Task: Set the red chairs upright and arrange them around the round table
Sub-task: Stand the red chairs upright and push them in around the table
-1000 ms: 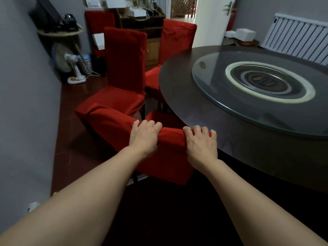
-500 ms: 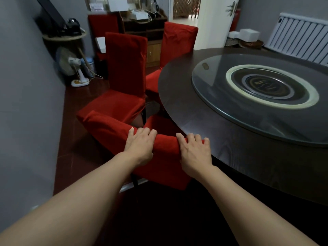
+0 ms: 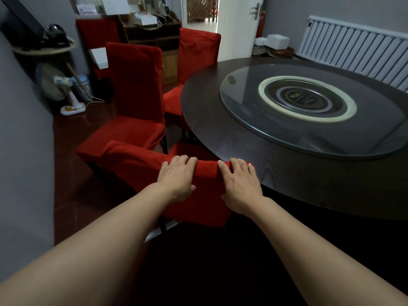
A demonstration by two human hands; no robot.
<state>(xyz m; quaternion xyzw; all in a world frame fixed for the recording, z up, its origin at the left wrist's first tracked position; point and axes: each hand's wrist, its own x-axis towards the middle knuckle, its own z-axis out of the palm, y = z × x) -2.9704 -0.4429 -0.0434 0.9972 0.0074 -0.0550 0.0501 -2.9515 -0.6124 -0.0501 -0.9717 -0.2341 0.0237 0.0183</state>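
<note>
- Room: grey walls, dark reddish floor (image 3: 66, 173), an open doorway (image 3: 202, 9) at the back.
- Wall shelf (image 3: 44, 50), far left: round, carrying dark items too dim to identify.
- Standing fan (image 3: 66, 93), white, on the floor below the shelf, close to the left wall.
- Cabinet (image 3: 152, 29), wooden, against the back wall, with white boxes and cables on top; a red-covered chair back (image 3: 97, 34) stands just to its left.
- Second chair (image 3: 134, 89), red cover, upright, well left of the table edge, its seat towards the camera.
- Nearest chair (image 3: 136, 164), red cover, upright, its seat tucked partly under the tabletop edge; its top rail runs across the lower middle of the view.
- Left hand (image 3: 176, 177): fingers (image 3: 183, 161) lying close together and curled over the top rail of the nearest chair, thumb on the near side of the backrest.
- Third chair (image 3: 198, 49), red cover, upright, at the far-left rim of the table, seat partly under it.
- Right hand (image 3: 240, 184): fingers (image 3: 237, 165) slightly spread and hooked over the same rail, just beside the tabletop rim.
- Round table (image 3: 209, 120), dark wood tabletop, filling the right half of the view.
- Glass turntable (image 3: 242, 120), centred on the tabletop, with a pale ring around a dark hub.
- White boxes (image 3: 278, 40), on a low stand behind the table.
- Radiator (image 3: 357, 49), white, ribbed, on the right wall.
</note>
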